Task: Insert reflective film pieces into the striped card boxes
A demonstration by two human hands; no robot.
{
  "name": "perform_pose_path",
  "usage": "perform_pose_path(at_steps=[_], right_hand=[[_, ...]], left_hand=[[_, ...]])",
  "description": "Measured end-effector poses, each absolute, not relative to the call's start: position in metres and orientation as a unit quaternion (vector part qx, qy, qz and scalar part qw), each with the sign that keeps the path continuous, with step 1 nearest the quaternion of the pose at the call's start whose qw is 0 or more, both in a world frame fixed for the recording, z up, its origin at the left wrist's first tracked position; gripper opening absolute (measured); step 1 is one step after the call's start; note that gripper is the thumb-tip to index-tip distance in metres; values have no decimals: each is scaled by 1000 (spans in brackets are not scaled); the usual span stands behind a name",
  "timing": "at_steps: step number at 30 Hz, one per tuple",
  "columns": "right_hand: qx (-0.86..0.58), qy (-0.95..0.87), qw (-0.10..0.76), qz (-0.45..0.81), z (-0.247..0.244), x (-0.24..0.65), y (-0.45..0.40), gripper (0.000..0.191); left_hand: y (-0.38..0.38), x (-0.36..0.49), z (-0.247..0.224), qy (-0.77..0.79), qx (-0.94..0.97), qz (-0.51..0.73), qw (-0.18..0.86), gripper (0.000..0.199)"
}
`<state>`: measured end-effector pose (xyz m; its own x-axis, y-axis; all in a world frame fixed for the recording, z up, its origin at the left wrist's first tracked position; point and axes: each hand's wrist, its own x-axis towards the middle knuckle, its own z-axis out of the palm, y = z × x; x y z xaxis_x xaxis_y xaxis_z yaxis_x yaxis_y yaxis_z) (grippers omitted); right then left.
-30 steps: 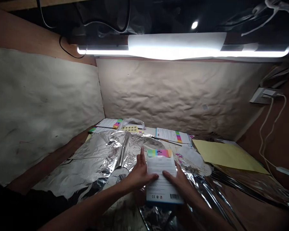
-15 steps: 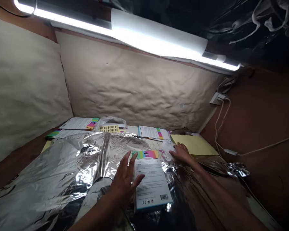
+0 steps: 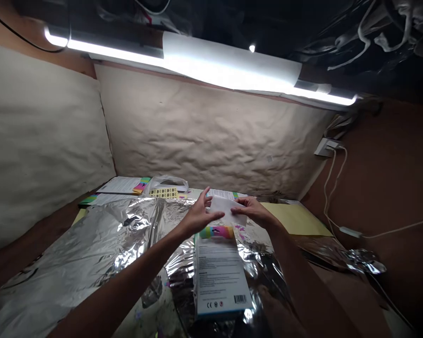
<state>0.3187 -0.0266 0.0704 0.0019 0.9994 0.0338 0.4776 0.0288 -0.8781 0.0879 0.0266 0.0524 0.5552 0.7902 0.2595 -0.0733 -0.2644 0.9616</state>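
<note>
Between my hands, above the far end of the box, is a small white sheet of paper (image 3: 221, 206). My right hand (image 3: 255, 211) pinches its right side between thumb and fingers. My left hand (image 3: 199, 214) is at the left edge of the sheet, thumb and fingers apart, the thumb overlapping the paper; whether it touches is unclear. Below them a flat white retail box (image 3: 221, 272) lies on the foil with its printed back up. It has a barcode at its near right corner and a rainbow-coloured hanging tab at the far end.
Silver foil sheeting (image 3: 105, 249) covers the tabletop. Printed boxes (image 3: 121, 185), a sheet of yellow stickers (image 3: 164, 193) and a clear plastic bag (image 3: 169, 181) lie along the back. Yellow paper (image 3: 292, 218) is at right. A power strip (image 3: 327, 147) with white cables hangs on the right wall.
My right hand has lifted the white sheet from the table and brought it left over the box's tab. My left hand has moved from beside the box up to the sheet's edge.
</note>
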Motion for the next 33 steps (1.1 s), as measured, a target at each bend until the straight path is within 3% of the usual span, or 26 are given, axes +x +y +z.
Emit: perform_pose_path(at_steps=[2, 4, 8, 13, 22, 29, 33], right_hand=[[-555, -619, 401, 384, 76, 306, -20, 39], [-546, -641, 438, 314, 77, 297, -16, 32], [-554, -692, 459, 54, 74, 291, -15, 22], [-567, -713, 411, -34, 68, 294, -14, 14], [-564, -737, 359, -98, 70, 296, -18, 10], [-529, -699, 477, -61, 77, 315, -14, 3], [-537, -685, 492, 33, 71, 305, -11, 8]], left_hand=[[45, 103, 56, 232, 679, 391, 577, 66], [57, 111, 55, 233, 683, 392, 571, 40], [64, 117, 40, 251, 693, 403, 543, 30], [66, 123, 28, 262, 700, 397, 533, 27], [63, 129, 23, 333, 667, 375, 551, 44], [95, 158, 21, 391, 662, 354, 533, 56], [96, 162, 25, 398, 687, 387, 469, 88]])
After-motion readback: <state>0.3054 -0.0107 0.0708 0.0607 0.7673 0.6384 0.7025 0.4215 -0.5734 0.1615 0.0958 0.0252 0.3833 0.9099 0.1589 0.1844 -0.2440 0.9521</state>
